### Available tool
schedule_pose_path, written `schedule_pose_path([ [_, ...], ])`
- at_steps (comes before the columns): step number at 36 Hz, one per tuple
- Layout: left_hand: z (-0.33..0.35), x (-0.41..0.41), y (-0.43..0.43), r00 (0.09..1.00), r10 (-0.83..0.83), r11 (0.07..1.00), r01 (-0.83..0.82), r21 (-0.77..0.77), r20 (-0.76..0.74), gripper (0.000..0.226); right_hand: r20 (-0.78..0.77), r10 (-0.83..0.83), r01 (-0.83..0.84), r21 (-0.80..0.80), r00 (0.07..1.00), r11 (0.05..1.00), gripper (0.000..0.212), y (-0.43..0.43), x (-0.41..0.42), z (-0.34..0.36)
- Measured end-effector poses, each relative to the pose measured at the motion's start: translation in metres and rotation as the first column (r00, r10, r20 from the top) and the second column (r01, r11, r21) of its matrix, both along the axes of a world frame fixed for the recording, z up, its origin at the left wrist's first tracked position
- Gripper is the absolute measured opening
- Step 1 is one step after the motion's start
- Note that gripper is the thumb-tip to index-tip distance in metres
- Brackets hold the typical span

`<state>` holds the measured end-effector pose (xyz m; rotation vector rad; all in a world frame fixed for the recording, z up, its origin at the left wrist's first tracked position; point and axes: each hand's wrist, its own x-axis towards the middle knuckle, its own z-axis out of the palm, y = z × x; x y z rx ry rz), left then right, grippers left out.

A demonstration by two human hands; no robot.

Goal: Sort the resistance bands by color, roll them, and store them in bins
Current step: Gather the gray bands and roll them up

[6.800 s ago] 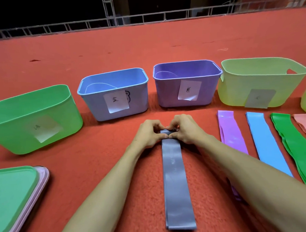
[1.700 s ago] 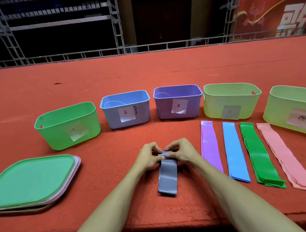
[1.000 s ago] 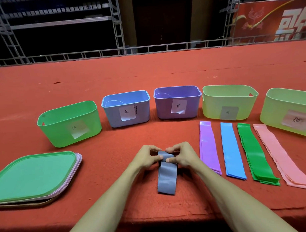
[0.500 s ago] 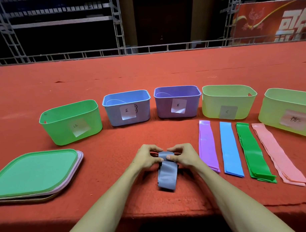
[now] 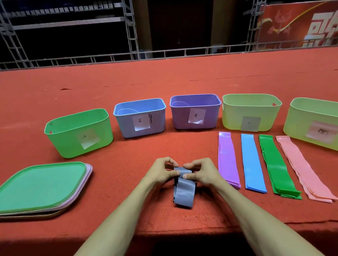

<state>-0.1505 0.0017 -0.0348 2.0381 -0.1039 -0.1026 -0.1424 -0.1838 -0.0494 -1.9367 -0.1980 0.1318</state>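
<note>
Pinched between the thumb and curled fingers of the left hand and of the right hand, the grey band is rolled up at its far end, each hand gripping one side of the roll with the thumbs on the near face. From the roll a short unrolled tail runs toward the person and lies on the red carpet; whether the roll itself touches the carpet or is raised just off it I cannot tell. Beyond the grey band stands a row of five open bins: the blue bin and the purple bin almost straight behind it, the green bin farther to its left, and the yellow-green bin and a second yellow-green bin to its right. Just to the right of the grey band four more piles lie flat and unrolled, side by side: the purple band nearest, close beside the right hand, then the blue band, the green bands and, farthest out, the pink bands. Well to the left of the grey band sits a stack of lids, a green one on top.
</note>
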Motion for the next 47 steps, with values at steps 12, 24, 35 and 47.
schedule_pose_path([
  [12,-0.002,-0.012,0.002,0.998,-0.019,0.995,0.012,0.104,0.062,0.032,-0.008,0.072,-0.073,-0.069,0.997,0.995,0.043,-0.002,-0.006,0.005],
  [24,-0.003,-0.03,0.002,1.0,-0.006,0.992,0.006,-0.129,-0.006,0.016,0.053,0.037,-0.034,-0.05,0.998,0.998,0.035,-0.004,-0.024,0.004],
  [35,-0.006,-0.033,0.002,1.0,-0.015,1.0,0.015,-0.021,0.001,0.029,0.076,0.091,-0.084,-0.092,0.993,0.992,0.034,-0.008,-0.031,0.007],
  [47,-0.008,-0.039,-0.003,0.99,-0.057,0.995,0.045,0.094,0.125,0.034,0.046,0.126,-0.124,-0.032,0.991,0.992,0.03,-0.011,-0.038,0.009],
])
